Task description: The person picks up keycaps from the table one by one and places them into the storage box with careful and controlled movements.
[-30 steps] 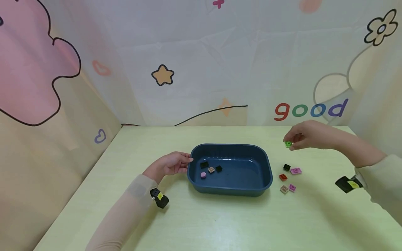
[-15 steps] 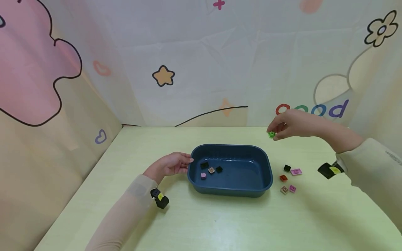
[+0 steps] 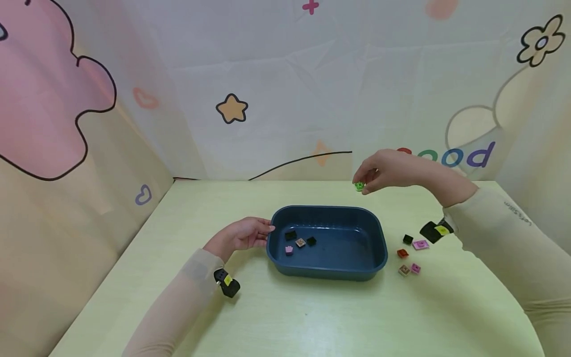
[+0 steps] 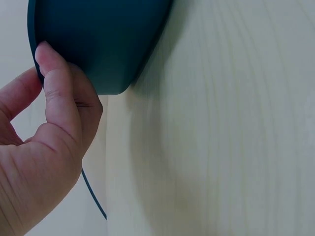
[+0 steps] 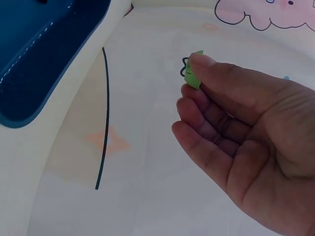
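A dark blue plastic basin [image 3: 327,273] stands mid-table with several small building bricks on its floor, among them a pink brick [image 3: 289,251] and a tan brick [image 3: 300,242]. My left hand [image 3: 243,233] grips its left rim; in the left wrist view the thumb and fingers pinch the basin wall [image 4: 98,44]. Above the table, behind the basin's right rear corner, my right hand [image 3: 383,171] pinches a small green building brick [image 3: 359,186] between thumb and fingertips. The right wrist view shows the green brick [image 5: 193,73] partly covered by the thumb.
Right of the basin lie several loose bricks: a black brick [image 3: 408,239], a long pink brick [image 3: 421,245], a red brick [image 3: 403,253], a second tan brick [image 3: 404,270] and a small pink brick [image 3: 416,268]. A printed curtain [image 3: 276,74] hangs behind the table [image 3: 308,317].
My right hand has moved left and upward with the green brick, from above the loose bricks to behind the basin's right end. The left hand and basin have stayed in place.
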A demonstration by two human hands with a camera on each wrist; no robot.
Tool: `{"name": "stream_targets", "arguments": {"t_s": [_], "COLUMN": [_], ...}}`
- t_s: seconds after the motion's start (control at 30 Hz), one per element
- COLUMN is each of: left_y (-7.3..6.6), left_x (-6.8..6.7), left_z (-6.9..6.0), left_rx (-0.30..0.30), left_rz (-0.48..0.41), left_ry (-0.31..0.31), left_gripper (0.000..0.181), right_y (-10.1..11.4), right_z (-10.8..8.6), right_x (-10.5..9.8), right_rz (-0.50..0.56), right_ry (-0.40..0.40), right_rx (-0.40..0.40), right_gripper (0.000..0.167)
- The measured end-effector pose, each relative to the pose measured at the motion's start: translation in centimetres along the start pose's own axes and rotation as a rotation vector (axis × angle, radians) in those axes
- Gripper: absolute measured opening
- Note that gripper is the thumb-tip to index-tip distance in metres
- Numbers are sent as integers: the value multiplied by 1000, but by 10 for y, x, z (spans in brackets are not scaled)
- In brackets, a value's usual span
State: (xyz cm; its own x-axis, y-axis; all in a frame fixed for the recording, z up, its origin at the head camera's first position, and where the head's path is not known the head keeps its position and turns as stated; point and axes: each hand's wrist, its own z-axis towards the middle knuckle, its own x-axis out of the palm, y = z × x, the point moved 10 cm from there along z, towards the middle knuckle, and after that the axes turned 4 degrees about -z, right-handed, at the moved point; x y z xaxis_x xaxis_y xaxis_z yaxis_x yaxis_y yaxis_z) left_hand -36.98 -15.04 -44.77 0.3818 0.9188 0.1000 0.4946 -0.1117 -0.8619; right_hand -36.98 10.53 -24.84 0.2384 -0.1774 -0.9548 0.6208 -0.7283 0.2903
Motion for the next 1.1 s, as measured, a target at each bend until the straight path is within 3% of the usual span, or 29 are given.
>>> {"name": "stream_targets", "arguments": {"t_s": [0.4,1.1], "left_y": [1,3], "left_x": [-1,0], "left_z": [-1,-3], "left_rx": [1,-9], "left_rz": [-2,-19], "left_ry": [4,19], "left_gripper": [28,32], "right_y": [24,54], "right_z": [25,71], "right_x": [11,80], "right_rz": [33,69], "right_ry": [28,182], "right_rx": [-74,-214], "right_gripper": [31,25]}}
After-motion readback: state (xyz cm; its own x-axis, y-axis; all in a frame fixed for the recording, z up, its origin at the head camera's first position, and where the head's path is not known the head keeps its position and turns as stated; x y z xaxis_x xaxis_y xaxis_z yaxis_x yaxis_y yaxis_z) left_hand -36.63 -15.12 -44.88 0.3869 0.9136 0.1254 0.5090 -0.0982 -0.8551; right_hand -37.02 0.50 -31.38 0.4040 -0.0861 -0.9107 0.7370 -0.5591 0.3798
